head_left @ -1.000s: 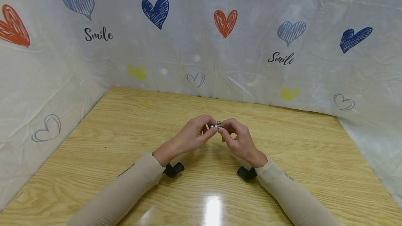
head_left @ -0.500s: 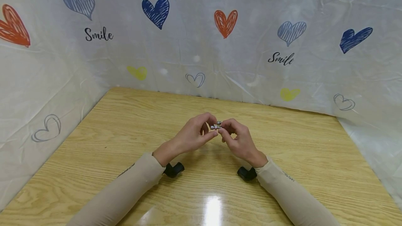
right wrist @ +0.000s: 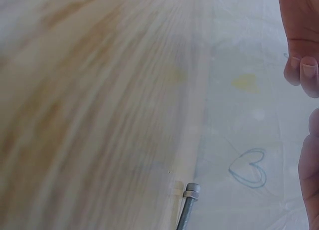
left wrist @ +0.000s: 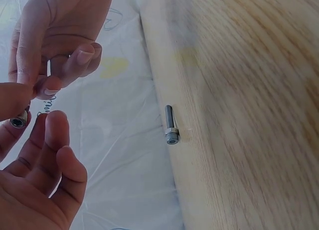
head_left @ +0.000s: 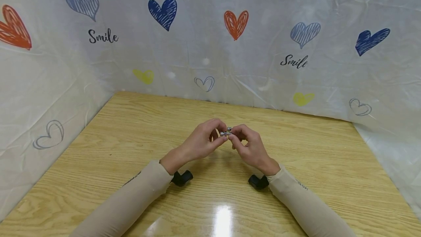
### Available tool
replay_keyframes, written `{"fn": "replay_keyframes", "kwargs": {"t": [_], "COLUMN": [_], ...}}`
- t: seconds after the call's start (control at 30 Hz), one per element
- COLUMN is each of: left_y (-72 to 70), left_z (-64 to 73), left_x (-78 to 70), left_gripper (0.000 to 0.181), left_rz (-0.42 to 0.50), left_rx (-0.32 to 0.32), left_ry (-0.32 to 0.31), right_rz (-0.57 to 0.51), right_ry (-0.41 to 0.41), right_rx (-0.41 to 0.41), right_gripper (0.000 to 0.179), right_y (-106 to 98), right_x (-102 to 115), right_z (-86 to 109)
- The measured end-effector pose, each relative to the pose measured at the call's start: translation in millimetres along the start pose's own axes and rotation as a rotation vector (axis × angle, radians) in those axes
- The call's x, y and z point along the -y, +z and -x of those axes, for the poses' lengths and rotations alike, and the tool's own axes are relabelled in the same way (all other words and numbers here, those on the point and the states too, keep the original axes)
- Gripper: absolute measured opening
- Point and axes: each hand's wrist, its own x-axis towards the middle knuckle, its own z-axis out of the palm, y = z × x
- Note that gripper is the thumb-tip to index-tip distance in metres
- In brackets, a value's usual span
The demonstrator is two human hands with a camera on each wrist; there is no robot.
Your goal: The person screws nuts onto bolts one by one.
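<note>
A small metal socket-head bolt (head_left: 222, 134) is held level between my hands, head to the left. My right hand (head_left: 251, 145) pinches its shank end between thumb and index finger. At the nut (head_left: 226, 134) on it, my left hand (head_left: 202, 140) has thumb and index finger curled in from either side; in the left wrist view the index fingertip covers that part. The other left fingers (left wrist: 57, 130) spread loosely beside the bolt head. Beyond the hands, a second bolt (left wrist: 169, 117) with a nut lies on the table. The right wrist view shows only parts of both hands.
The wood-grain table (head_left: 138, 127) reaches back to a white cloth (head_left: 197, 54) printed with hearts and "Smile". Cloth also hangs along the left and right sides. A black device (head_left: 182, 178) sits at the left wrist and another black device (head_left: 258, 182) at the right.
My left thumb opens away from the bolt, then comes back up close to it. The held bolt and nut show more plainly than a second ago. My right hand stays in place.
</note>
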Motion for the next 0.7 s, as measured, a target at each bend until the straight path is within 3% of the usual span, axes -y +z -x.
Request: {"fn": "replay_keyframes", "kwargs": {"t": [0.5,0.7], "left_y": [-1.5,-2.2], "left_z": [1.3,0.9], "left_x": [-0.9,-1.8], "left_gripper": [0.008,0.016], "left_rz": [0.011,0.023], "left_rx": [0.026,0.015], "left_ry": [-0.055,-0.061], "right_rz": [0.010,0.014], "right_ry": [-0.013,-0.016], "right_rx": [-0.004,-0.004], "right_gripper": [0.018,0.017], "right_y": [0,-1], "right_x": [-2,17], "right_z": [0.6,-4.7]}}
